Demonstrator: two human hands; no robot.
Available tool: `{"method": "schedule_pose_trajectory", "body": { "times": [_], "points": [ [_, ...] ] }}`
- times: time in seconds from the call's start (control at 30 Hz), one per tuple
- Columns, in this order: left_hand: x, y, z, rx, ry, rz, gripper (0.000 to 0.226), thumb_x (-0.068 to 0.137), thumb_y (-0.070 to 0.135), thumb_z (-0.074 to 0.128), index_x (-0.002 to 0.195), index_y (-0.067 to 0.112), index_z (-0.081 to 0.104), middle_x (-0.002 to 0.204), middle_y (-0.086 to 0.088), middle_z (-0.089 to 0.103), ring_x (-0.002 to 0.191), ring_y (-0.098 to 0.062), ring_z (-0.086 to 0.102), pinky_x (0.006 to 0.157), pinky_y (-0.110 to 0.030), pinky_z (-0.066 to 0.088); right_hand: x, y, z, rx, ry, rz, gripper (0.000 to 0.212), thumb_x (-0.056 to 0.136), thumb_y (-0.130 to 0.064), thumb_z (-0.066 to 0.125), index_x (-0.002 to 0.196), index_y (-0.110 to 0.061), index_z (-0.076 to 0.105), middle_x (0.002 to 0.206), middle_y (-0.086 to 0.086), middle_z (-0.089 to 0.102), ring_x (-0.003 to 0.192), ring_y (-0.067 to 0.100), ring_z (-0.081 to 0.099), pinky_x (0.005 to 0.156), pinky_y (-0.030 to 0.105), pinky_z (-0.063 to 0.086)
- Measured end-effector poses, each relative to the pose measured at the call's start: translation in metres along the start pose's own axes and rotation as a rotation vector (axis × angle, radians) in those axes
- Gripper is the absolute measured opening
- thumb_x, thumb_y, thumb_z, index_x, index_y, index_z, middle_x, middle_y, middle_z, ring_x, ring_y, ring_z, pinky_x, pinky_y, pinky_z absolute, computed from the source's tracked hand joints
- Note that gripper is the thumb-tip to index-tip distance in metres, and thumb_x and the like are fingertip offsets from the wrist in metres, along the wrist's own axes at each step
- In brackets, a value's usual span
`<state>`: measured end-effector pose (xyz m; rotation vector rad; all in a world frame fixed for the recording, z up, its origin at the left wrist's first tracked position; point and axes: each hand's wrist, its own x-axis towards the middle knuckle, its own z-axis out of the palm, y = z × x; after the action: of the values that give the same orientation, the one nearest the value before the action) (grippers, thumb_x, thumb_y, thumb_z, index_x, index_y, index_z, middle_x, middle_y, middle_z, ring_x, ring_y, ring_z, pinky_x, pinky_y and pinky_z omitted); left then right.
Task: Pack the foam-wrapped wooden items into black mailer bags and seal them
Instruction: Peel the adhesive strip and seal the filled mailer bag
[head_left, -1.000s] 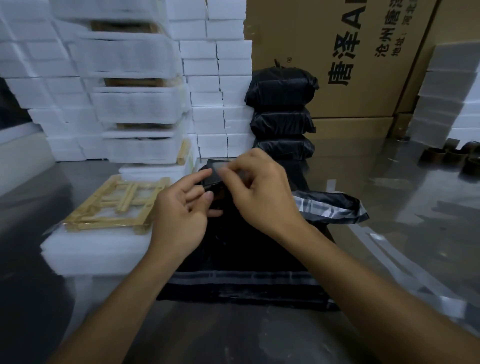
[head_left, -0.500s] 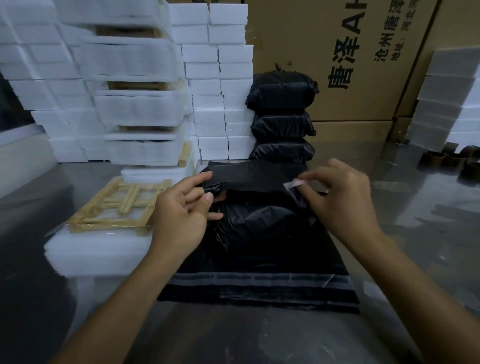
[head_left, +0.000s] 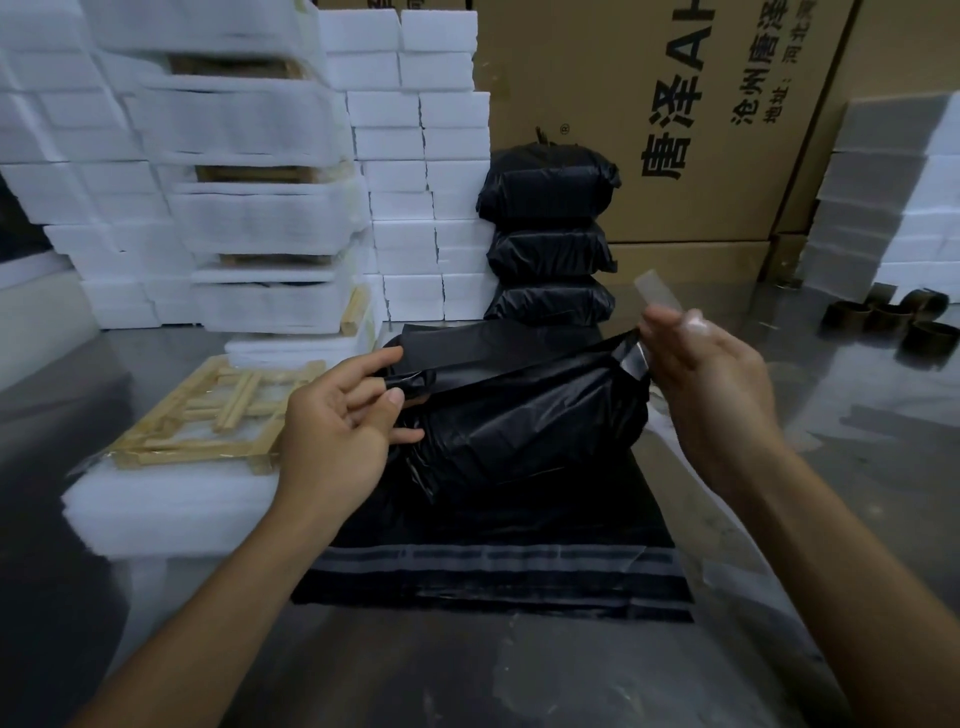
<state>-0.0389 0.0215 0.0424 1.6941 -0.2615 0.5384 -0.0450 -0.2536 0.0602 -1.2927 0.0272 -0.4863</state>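
Black mailer bag (head_left: 524, 415) stretched between grips — left hand (head_left: 337, 421) pinching flap, right hand (head_left: 711, 379) pinching corner.

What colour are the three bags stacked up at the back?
Black, shiny bags, clearest in the head view.

Left forearm: bare, reaching in from the lower left, angled up and to the right.
Left hand (head_left: 340, 415): palm turned partly up, thumb and forefinger pinching the left end of a black flap, other fingers loosely curled below.
Right forearm: bare, reaching in from the lower right, angled up and to the left.
Right hand (head_left: 711, 379): back toward the camera, blurred, fingertips gripping the right end of the same flap, together with a pale strip standing up above them.
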Motion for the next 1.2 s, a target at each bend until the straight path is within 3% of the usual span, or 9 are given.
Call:
{"method": "schedule_pose_trajectory", "body": {
  "times": [0.1, 0.2, 0.37, 0.5, 0.7, 0.83, 1.03, 1.13, 1.2],
  "points": [
    [0.000, 0.001, 0.000, 0.007, 0.008, 0.009, 0.036, 0.093, -0.005, 0.058, 0.123, 0.013, 0.066, 0.086, -0.021, 0.049, 0.054, -0.004, 0.063, 0.069, -0.031, 0.062, -0.003, 0.008, 0.002, -0.215, 0.008, -0.087, 0.035, 0.105, -0.025, 0.049, 0.084, -0.030, 0.078, 0.143, -0.004, 0.058, 0.132, -0.003, 0.047, 0.112, 0.046, 0.041],
    [0.000, 0.001, 0.000, 0.013, 0.013, 0.014, 0.036, 0.093, -0.006, 0.057, 0.124, 0.011, 0.066, 0.054, -0.001, 0.042, 0.052, -0.001, 0.060, 0.068, -0.030, 0.061, -0.001, 0.013, -0.001, -0.298, 0.043, -0.094, 0.035, 0.100, -0.030, 0.056, 0.074, -0.024, 0.078, 0.160, 0.003, 0.034, 0.149, 0.006, 0.024, 0.114, 0.045, 0.034],
    [-0.001, 0.001, 0.000, 0.016, 0.005, 0.033, 0.036, 0.094, -0.007, 0.055, 0.124, 0.009, 0.064, 0.048, 0.021, 0.046, 0.052, 0.002, 0.058, 0.067, -0.025, 0.060, 0.010, 0.026, -0.019, -0.379, 0.112, -0.046, 0.053, 0.080, -0.039, 0.070, 0.089, 0.013, 0.062, 0.144, 0.008, 0.055, 0.137, 0.023, 0.048, 0.107, 0.055, 0.044],
    [-0.001, 0.001, 0.000, 0.012, 0.018, 0.039, 0.036, 0.094, -0.006, 0.056, 0.125, 0.010, 0.064, 0.049, 0.020, 0.046, 0.053, 0.001, 0.059, 0.066, -0.025, 0.060, 0.016, 0.035, -0.028, -0.426, 0.075, 0.102, 0.016, 0.095, -0.009, 0.061, 0.109, -0.007, 0.066, 0.109, 0.022, 0.069, 0.090, 0.024, 0.070, 0.079, 0.039, 0.060],
    [-0.001, 0.001, 0.000, -0.018, 0.060, 0.042, 0.035, 0.093, -0.005, 0.057, 0.120, 0.015, 0.067, 0.057, 0.017, 0.057, 0.069, -0.008, 0.072, 0.069, -0.026, 0.060, 0.017, 0.043, -0.038, -0.654, 0.081, 0.197, 0.033, 0.089, 0.004, 0.053, 0.120, -0.005, 0.052, 0.104, 0.016, 0.058, 0.080, 0.023, 0.056, 0.061, 0.031, 0.044],
    [0.000, 0.000, 0.000, 0.010, 0.098, 0.071, 0.034, 0.093, -0.002, 0.059, 0.110, 0.025, 0.069, 0.064, 0.013, 0.062, 0.061, 0.001, 0.062, 0.076, -0.012, 0.052, 0.015, 0.031, -0.040, -0.510, 0.084, 0.065, 0.075, 0.084, 0.012, 0.050, 0.146, -0.028, 0.035, 0.143, -0.001, 0.039, 0.124, 0.025, 0.049, 0.067, 0.026, 0.047],
    [0.001, 0.000, -0.003, 0.038, 0.159, 0.121, 0.031, 0.093, -0.004, 0.058, 0.105, 0.022, 0.069, 0.048, 0.021, 0.048, 0.053, 0.005, 0.047, 0.076, -0.005, 0.044, 0.005, 0.019, -0.025, -0.216, -0.362, 0.024, 0.057, 0.073, -0.016, 0.054, 0.126, -0.035, 0.059, 0.087, -0.019, 0.068, 0.087, 0.010, 0.066, 0.080, 0.030, 0.047],
    [0.002, 0.000, -0.004, 0.012, 0.172, 0.102, 0.034, 0.093, -0.003, 0.058, 0.103, 0.027, 0.069, 0.051, 0.019, 0.050, 0.057, 0.006, 0.051, 0.078, -0.007, 0.044, 0.006, 0.019, -0.017, -0.110, -0.241, -0.016, 0.021, 0.095, -0.022, 0.055, 0.106, -0.020, 0.072, 0.086, -0.008, 0.073, 0.081, 0.008, 0.071, 0.069, 0.023, 0.051],
    [0.002, 0.000, -0.004, -0.006, 0.172, 0.094, 0.036, 0.093, -0.002, 0.058, 0.102, 0.030, 0.069, 0.053, 0.019, 0.053, 0.059, 0.006, 0.053, 0.078, -0.007, 0.045, 0.008, 0.018, -0.017, -0.045, -0.069, 0.013, 0.034, 0.105, -0.024, 0.044, 0.094, -0.014, 0.074, 0.083, -0.003, 0.075, 0.079, 0.010, 0.072, 0.066, 0.022, 0.054]
  ]
}}
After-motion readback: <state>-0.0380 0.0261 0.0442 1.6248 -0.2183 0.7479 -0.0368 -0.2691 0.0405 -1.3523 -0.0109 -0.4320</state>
